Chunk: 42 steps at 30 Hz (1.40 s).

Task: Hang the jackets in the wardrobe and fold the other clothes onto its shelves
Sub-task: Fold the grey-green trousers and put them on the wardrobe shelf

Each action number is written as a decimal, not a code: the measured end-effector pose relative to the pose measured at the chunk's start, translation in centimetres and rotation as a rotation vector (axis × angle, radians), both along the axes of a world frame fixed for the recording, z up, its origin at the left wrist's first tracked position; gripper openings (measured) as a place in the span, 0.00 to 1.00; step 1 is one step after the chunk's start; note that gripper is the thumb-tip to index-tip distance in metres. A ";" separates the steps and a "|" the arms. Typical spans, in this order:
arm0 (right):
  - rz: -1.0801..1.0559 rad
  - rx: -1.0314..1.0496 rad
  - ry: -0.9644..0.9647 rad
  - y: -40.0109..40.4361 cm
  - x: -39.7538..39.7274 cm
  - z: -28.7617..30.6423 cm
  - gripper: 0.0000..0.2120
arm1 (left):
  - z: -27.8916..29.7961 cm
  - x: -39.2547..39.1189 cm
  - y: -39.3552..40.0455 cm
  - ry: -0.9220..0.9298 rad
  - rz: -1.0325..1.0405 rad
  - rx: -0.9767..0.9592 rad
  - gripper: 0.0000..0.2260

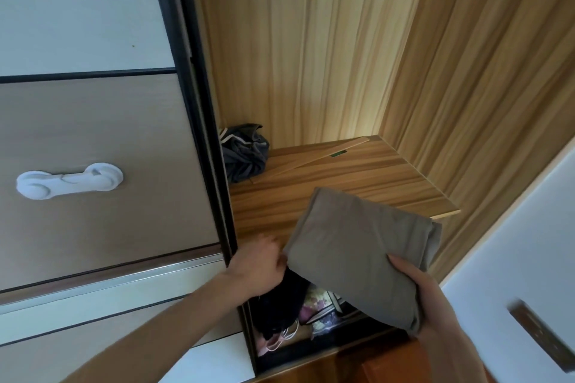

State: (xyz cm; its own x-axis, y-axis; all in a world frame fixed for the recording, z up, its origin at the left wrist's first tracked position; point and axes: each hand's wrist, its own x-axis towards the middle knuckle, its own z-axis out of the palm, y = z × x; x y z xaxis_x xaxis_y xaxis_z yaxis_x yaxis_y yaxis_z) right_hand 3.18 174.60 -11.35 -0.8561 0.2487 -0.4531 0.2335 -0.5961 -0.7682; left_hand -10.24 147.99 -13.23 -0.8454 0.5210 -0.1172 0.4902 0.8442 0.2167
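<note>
Gripping folded taupe garment (357, 255), both hands: left (261, 261), right (417, 292).

Bundle (244, 154) — back-left on shelf (357, 177)

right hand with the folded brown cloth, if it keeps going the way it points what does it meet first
Probably the wooden shelf: the right hand aims the folded taupe garment up and inward over its bare surface. The dark bundle sits off to the left, though depth is unclear.

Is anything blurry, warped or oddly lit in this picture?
Head view: left hand is motion-smeared at the fingertips; the wide lens tilts the dark-framed sliding door; a bright glow lights the wooden back panel; the folded taupe garment looks sharp.
</note>
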 end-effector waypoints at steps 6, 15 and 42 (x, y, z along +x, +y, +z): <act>0.038 0.035 -0.045 2.4 -2.8 0.7 0.21 | -1.7 0.3 4.8 -1.415 0.700 1.326 0.28; 0.345 0.196 -0.202 8.6 -9.6 -1.1 0.26 | -1.5 -4.3 9.6 -1.123 0.642 1.259 0.23; 0.390 1.176 0.011 18.3 -31.5 -16.2 0.21 | -13.7 -17.9 20.0 -0.323 0.760 1.006 0.39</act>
State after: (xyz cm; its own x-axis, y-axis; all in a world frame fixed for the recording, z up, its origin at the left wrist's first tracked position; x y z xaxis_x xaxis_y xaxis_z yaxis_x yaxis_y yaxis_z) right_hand -28.37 192.87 -27.60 -0.9666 0.2265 -0.1195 0.2303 0.5643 -0.7928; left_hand -28.10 168.00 -26.95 -0.9730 -0.0949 -0.2103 -0.2290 0.2854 0.9306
